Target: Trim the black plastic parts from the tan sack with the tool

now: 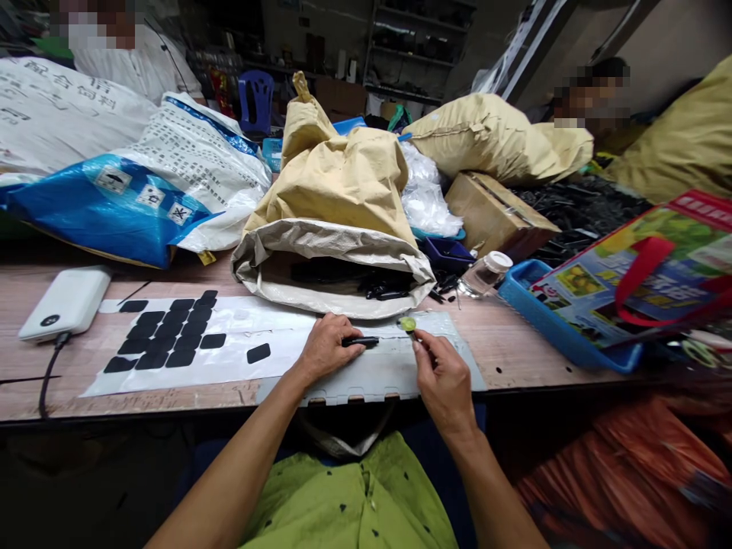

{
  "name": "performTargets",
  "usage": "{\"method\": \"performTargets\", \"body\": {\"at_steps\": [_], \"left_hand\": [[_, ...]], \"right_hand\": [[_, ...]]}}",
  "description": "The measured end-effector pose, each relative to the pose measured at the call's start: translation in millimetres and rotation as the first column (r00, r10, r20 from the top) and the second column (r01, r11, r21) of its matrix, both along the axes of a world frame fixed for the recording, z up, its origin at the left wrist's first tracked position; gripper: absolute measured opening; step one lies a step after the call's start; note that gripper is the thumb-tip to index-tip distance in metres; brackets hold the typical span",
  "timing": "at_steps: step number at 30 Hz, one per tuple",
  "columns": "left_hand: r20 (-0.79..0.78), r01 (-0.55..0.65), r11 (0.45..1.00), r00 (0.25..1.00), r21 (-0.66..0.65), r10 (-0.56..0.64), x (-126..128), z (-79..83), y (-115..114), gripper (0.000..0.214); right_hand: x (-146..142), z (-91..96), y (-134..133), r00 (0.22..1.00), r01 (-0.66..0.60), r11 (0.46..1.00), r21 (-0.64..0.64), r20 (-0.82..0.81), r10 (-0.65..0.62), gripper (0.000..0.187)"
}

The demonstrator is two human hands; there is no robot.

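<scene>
So, the left hand (327, 347) is holding a slim black piece (362, 341) over the grey board (357, 381) on the bench (492, 335); the right hand (443, 374) is pinching a small green-topped thing (408, 323) nearby. Guessing they're handling that piece; next move's probably calling for steadiness.

Slim black piece (369, 341), sideways in left fingers (341, 328), yellow-green round-headed tool (408, 325) in right fingers (430, 341)
</scene>
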State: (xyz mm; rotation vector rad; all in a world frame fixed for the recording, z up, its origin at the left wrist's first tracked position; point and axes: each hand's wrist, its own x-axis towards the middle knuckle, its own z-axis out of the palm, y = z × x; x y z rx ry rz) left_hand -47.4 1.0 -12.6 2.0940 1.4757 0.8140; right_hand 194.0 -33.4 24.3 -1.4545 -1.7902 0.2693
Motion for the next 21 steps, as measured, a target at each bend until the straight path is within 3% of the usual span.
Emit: {"method": "performTargets", "body": {"at_steps": [6, 11, 16, 18, 21], "left_hand": [[-0.033, -0.018, 1.0, 0.999, 0.01, 0.018, 3.1, 7.1, -4.1, 0.017], [-0.043, -0.016, 1.0, 0.999, -0.012, 0.015, 3.6, 9.7, -3.9, 0.018], [-0.038, 0.005, 1.0, 0.999, -0.011, -0.006, 3.4, 11.6, -6.1, 0.018], [0.024, 0.069, 0.998, 0.997, -0.013, -0.069, 7.1, 21.1, -19.6, 0.02], [0.164, 0.304, 0.946, 0.945, -0.115, -0.283, 16.6, 40.9, -56.6, 0.024]], "right_hand": [[50.5, -18.4, 31.3, 0.912, 0.318, 0.948, -0.027, 0.282, -0.298, 0.027], [57.7, -34.3, 47.4, 0.84, 0.362, 0.931, 0.042, 0.42, -0.345, 0.027], [50.9, -38.5, 47.5, 0.799, 0.366, 0.923, 0.121, 0.468, -0.378, 0.027], [50.2, -38.6, 46.5, 0.798, 0.365, 0.923, 0.122, 0.47, -0.377, 0.026], [50.4, -38.4, 45.8, 0.788, 0.373, 0.92, 0.124, 0.48, -0.384, 0.026]]}}
